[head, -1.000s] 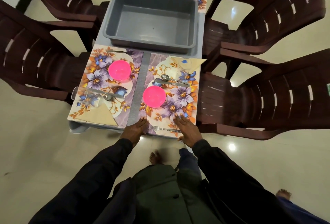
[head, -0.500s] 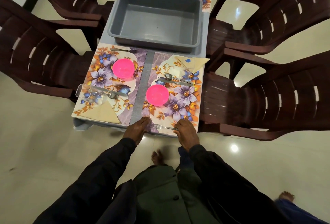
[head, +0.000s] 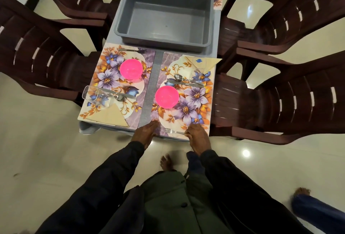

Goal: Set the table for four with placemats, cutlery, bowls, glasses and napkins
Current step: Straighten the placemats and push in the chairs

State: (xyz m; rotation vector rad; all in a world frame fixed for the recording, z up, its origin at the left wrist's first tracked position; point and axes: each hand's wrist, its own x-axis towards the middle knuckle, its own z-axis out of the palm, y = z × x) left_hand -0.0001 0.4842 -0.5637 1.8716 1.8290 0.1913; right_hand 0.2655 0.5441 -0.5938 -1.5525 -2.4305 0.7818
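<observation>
Fork (head: 172, 131) along near edge, tines left, right hand (head: 198, 137) at handle, grip unclear, left hand (head: 145, 133) flat

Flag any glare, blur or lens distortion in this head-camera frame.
Head view: the wide lens bows the near right chair outward. Head view: its seat edge is smeared. Head view: lamp glare spots the glossy floor; the near pink bowl glows flat; the left glass barely shows against its placemat.

Black sleeves (head: 104, 177), olive buttoned jacket (head: 168, 196)
</observation>
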